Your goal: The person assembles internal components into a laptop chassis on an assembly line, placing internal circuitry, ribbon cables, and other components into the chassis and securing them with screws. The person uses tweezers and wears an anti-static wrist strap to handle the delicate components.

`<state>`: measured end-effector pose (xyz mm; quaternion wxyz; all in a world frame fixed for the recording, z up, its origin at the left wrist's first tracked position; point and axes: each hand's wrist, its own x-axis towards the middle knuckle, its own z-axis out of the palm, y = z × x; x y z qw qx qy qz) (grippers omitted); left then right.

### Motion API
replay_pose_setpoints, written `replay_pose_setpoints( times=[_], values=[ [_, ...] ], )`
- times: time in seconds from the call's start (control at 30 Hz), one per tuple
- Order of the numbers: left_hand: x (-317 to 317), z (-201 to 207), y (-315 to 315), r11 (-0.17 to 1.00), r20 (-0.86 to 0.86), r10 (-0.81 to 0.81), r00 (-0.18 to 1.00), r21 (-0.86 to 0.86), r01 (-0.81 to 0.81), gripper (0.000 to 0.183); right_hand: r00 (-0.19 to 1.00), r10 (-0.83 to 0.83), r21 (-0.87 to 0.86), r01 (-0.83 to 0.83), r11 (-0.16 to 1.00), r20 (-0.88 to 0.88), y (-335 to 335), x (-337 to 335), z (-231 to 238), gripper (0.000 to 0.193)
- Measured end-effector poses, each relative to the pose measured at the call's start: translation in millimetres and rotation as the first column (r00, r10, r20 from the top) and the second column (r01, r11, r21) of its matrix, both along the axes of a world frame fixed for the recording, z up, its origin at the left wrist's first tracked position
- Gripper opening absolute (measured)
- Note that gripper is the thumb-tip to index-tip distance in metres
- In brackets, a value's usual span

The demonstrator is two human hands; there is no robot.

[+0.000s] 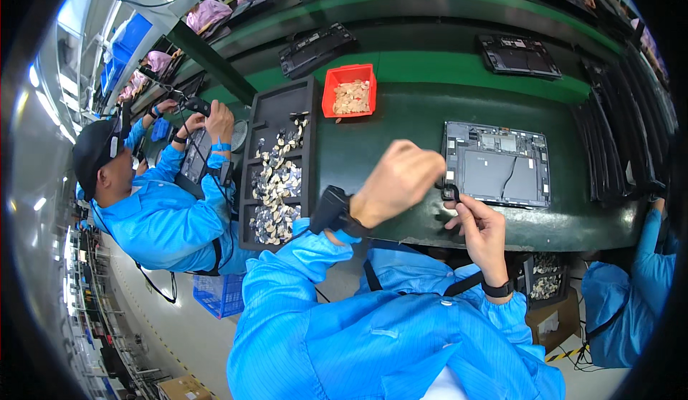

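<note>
My right hand (481,232) pinches a small black ring-like part (451,191) between thumb and forefinger, at the near left corner of an opened device chassis (494,174). The chassis lies flat, with grey panels, a thin black cable and circuit pieces exposed. Just left of it my left hand (401,181) is raised over the bench, fingers curled closed; whatever they hold is hidden. A black wrist device (333,210) is strapped above that hand. To its left lies a black compartment tray (309,149) with many small cream-and-black parts (276,181).
A red bin (349,70) of small beige pieces stands at the far side of the green bench (401,113). Two more opened chassis lie farther back. Black panels (609,135) stand upright at right. A co-worker (154,199) sits left, another person's sleeve (648,257) shows right.
</note>
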<state>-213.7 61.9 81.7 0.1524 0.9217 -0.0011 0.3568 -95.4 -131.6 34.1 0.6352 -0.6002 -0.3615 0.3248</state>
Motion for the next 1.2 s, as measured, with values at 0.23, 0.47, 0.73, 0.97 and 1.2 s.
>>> replay_pose_setpoints(
  times=[0.23,0.47,0.73,0.97,1.2],
  values=[
    [-15.3,-33.3,160.3,0.751,0.204,0.622,0.756,0.121,-0.649,0.021,0.996,-0.086,-0.005,0.086,0.996,0.02,7.2,4.2,-3.8,0.026],
    [12.8,13.4,1.7,0.776,-0.347,0.157,0.925,-0.536,-0.333,0.03,0.762,-0.326,0.152,0.292,0.944,0.559,11.1,14.1,-8.2,0.027],
    [42.3,-18.5,-55.6,0.603,-0.225,-0.047,0.973,-0.783,-0.152,0.026,0.931,-0.365,0.123,0.361,0.924,0.011,-0.5,22.7,-9.0,0.022],
    [86.7,8.5,-78.9,0.808,-0.482,-0.249,0.84,-0.581,-0.094,0.032,0.875,-0.345,0.248,0.437,0.865,-0.34,-26.5,59.3,-23.2,0.014],
    [188.8,-59.3,-22.8,0.993,-0.292,-0.119,0.949,-0.044,0.111,0.049,0.819,-0.454,0.139,0.525,0.84,-0.351,-66.3,107.2,-16.6,0.027]
  ],
)
